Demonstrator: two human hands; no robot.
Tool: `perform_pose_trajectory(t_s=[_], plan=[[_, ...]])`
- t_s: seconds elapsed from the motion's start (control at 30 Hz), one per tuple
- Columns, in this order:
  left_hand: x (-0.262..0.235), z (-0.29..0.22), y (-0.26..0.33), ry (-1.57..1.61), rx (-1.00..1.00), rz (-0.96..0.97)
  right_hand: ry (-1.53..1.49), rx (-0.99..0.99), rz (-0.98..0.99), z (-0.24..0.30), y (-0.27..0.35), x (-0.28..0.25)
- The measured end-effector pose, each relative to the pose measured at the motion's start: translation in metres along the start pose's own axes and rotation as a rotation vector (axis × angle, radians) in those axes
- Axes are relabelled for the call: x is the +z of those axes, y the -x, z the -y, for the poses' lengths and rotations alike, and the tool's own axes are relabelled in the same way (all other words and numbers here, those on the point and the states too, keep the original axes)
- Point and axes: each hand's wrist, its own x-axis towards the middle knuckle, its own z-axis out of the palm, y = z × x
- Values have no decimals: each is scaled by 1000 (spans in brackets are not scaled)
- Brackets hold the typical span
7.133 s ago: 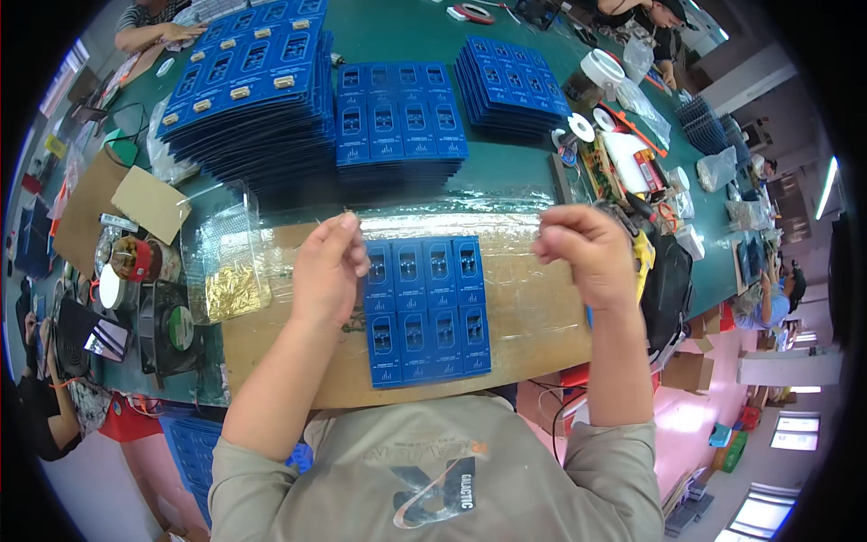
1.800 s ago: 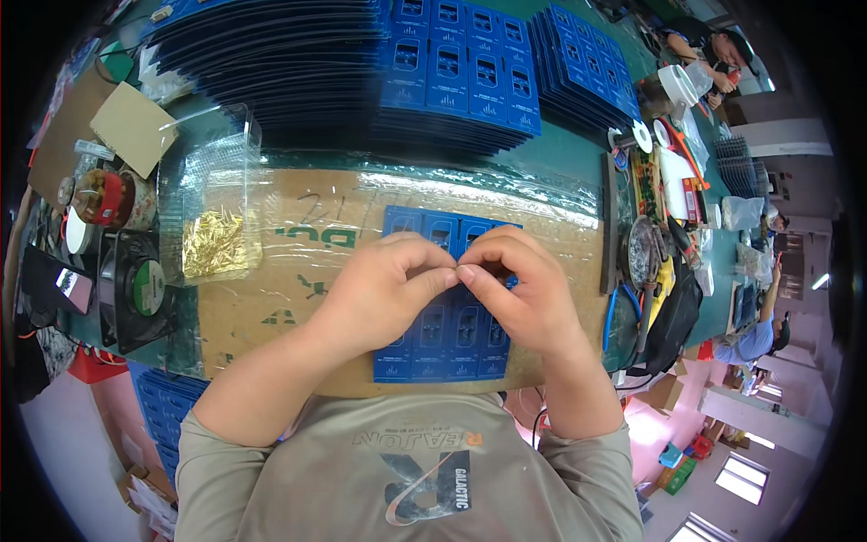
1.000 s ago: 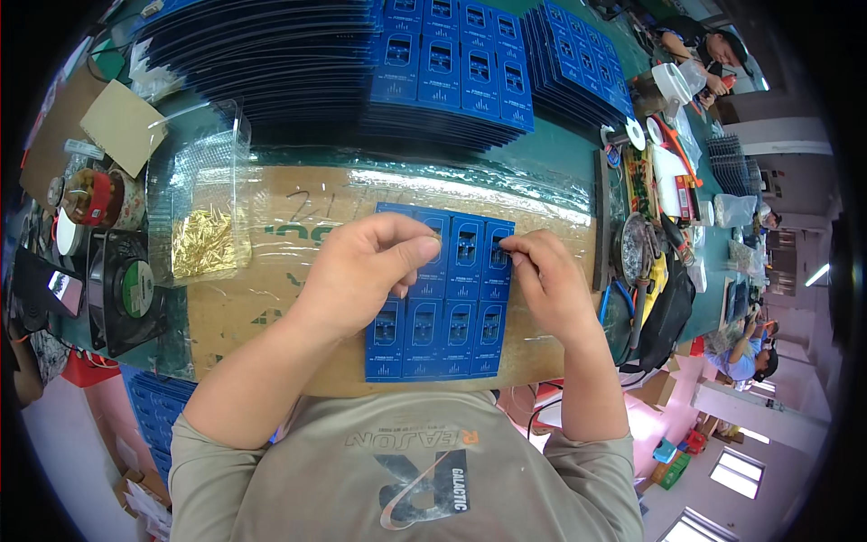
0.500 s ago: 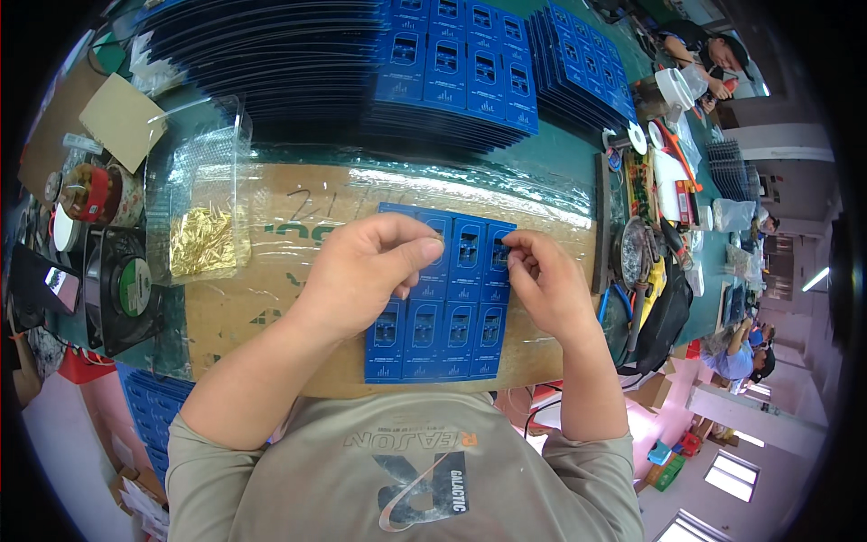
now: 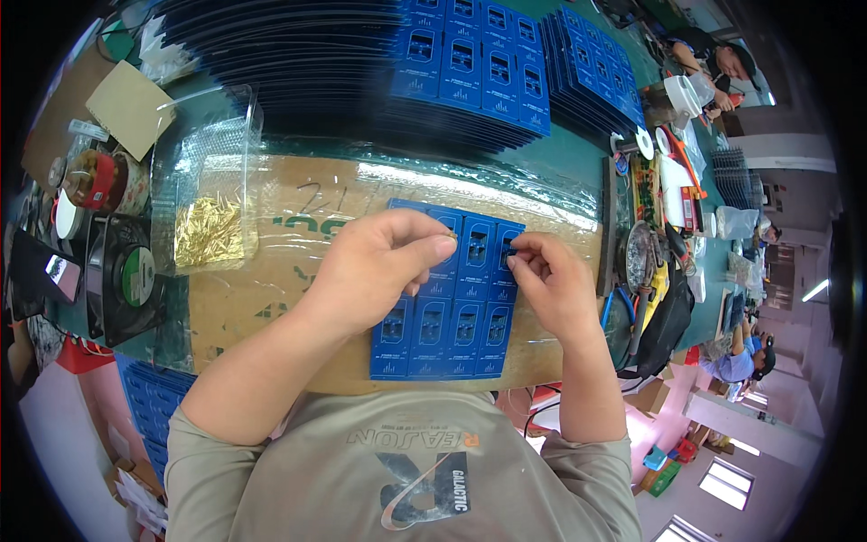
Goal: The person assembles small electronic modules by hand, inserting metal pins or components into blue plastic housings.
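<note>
While both hands work over the blue panel of small circuit boards (image 5: pixel 449 298) that lies flat on the brown cardboard sheet (image 5: pixel 289 244) at the centre of the frame, only a small part of the job looks done. The left hand (image 5: pixel 379 266) rests on the panel's upper left boards, its thumb and forefinger pressed together on what looks like a tiny gold pin near the top row. The right hand (image 5: pixel 551 280) sits at the panel's upper right corner, its fingers (image 5: pixel 522 262) pinched close together at a board's edge; whether they hold a pin is too small to tell. The lower row of boards lies uncovered, and whether any board already carries pins cannot be made out. At the left of the frame a clear plastic bag (image 5: pixel 212 194) holds a heap of gold pins (image 5: pixel 208 230), which suggests plenty of stock is left to fit. Across the top of the frame, tall stacks of blue panels (image 5: pixel 470 72) cover the green desk (image 5: pixel 569 154); whether those are finished or waiting is not clear. A small black fan (image 5: pixel 126 280) stands at the left edge, well apart from the hands.
</note>
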Motion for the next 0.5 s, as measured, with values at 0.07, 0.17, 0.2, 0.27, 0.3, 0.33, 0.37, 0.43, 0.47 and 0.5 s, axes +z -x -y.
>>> perform_pose_trajectory(t_s=[0.07, 0.17, 0.2, 0.27, 0.3, 0.33, 0.37, 0.43, 0.47, 0.5], plan=[[0, -1, 0, -10, -10, 3, -104, 89, -34, -3, 1, 0], [0, 0, 0, 6, -2, 13, -185, 105, -108, -4, 1, 3], [0, 0, 0, 6, -2, 14, -185, 105, -109, -4, 0, 3], [0, 0, 0, 5, 0, 3, -26, 80, -27, -4, -3, 2], [0, 1, 0, 3, 1, 4, -26, 80, -28, -4, -3, 2], [0, 1, 0, 1, 1, 8, -10, 56, -54, -5, -2, 3], [0, 1, 0, -2, 0, 13, 5, 33, -80, -5, -2, 4], [-1, 2, -1, 2, -5, 26, -23, 8, -105, 2, -2, 2], [-1, 3, -1, 9, -12, 41, -48, -14, -129, 7, -1, 1], [-1, 3, -1, 5, -10, 41, -51, -16, -132, 14, 0, 1]])
